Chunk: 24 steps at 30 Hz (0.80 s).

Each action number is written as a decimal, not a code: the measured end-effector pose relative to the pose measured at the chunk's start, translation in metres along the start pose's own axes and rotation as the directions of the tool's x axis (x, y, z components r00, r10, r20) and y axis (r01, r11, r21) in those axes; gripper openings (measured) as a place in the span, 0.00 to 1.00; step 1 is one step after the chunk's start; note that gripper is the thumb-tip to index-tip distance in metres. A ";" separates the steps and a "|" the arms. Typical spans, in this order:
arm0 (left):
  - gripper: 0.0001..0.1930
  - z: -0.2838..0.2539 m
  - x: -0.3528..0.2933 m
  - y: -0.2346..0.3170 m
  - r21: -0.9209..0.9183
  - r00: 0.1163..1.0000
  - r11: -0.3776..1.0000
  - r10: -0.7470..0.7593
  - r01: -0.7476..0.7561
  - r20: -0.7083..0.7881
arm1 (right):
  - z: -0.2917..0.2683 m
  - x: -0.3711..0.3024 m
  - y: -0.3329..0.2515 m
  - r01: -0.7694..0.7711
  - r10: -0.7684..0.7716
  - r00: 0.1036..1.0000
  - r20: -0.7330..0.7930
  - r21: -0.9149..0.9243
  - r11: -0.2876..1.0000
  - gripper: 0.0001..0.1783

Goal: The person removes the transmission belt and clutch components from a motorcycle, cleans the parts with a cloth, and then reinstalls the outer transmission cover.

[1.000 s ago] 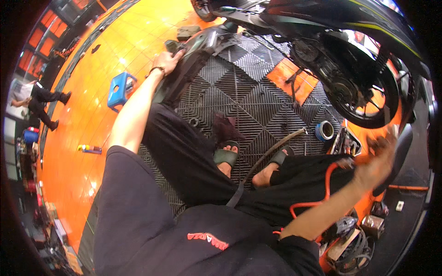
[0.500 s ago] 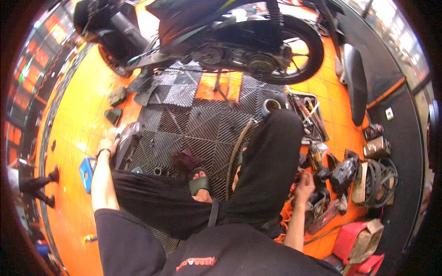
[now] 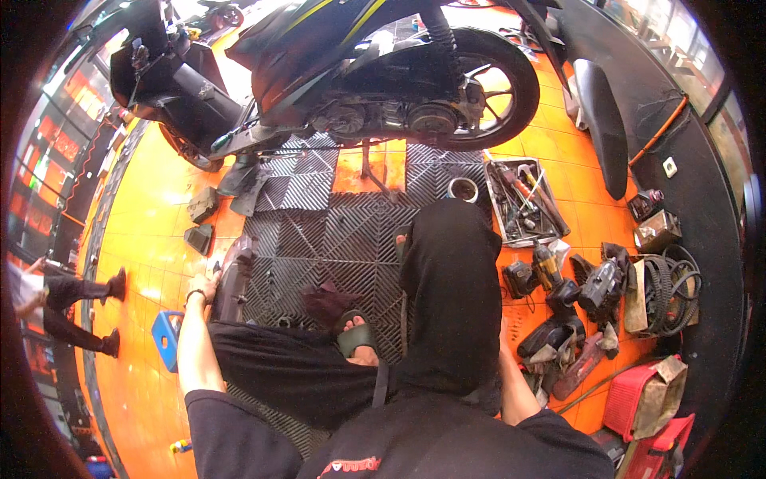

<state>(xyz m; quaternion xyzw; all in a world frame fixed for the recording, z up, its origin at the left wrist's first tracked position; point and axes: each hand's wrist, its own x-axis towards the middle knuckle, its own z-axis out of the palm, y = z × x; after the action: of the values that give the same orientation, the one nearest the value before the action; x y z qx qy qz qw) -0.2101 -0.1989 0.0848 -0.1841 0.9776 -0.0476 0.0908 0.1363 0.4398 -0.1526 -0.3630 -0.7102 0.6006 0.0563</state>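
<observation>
My left hand (image 3: 205, 285) reaches out beyond my left knee. Its fingers are closed at the near edge of a long dark cover (image 3: 234, 279), which lies along the left rim of the ribbed black mat; the fingertips are small and partly lost against it. My right forearm (image 3: 517, 391) runs up beside my raised right knee, which hides that hand's fingers and anything in them. A dark maroon cloth (image 3: 329, 300) lies by my left foot. Across the mat a black scooter (image 3: 343, 100) stands side-on, its drive-side casing bare.
To the right are a tool tray (image 3: 527, 203), a yellow-and-black power drill (image 3: 549, 270), several dark parts, coiled belts (image 3: 674, 291) and a red bag (image 3: 638, 395). A round tin (image 3: 463, 189) stands beyond my knee. A blue plastic object (image 3: 166, 339) and another person's legs (image 3: 84, 291) are at left.
My right hand, visible beside the knee before, has gone behind it. My right knee has swung left, covering the hose. My left hand stays at the cover. The whole view has shifted.
</observation>
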 end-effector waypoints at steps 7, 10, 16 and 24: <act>0.41 0.018 0.029 0.059 0.120 0.991 0.987 0.102 -0.112 0.085 | -0.025 0.055 0.047 0.223 -0.141 0.970 0.200 -0.486 0.845 0.13; 0.41 0.035 0.057 0.051 0.168 0.963 0.976 0.092 -0.137 0.252 | 0.003 0.063 -0.002 0.158 0.073 0.953 0.295 -0.687 0.709 0.12; 0.39 0.074 0.101 0.117 0.164 0.931 0.929 0.292 -0.330 0.220 | 0.005 0.130 -0.005 0.223 -0.095 0.972 0.215 -0.715 0.662 0.18; 0.40 0.082 0.109 0.206 0.042 0.911 0.926 0.361 -0.376 0.199 | 0.111 0.250 -0.256 0.115 -0.152 0.983 0.107 0.297 0.948 0.25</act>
<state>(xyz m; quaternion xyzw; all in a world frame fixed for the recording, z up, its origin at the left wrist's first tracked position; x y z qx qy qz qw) -0.3667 -0.0529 -0.0385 0.0037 0.9791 -0.0509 0.1969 -0.2182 0.4915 -0.0426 -0.2625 -0.6398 0.7149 0.1038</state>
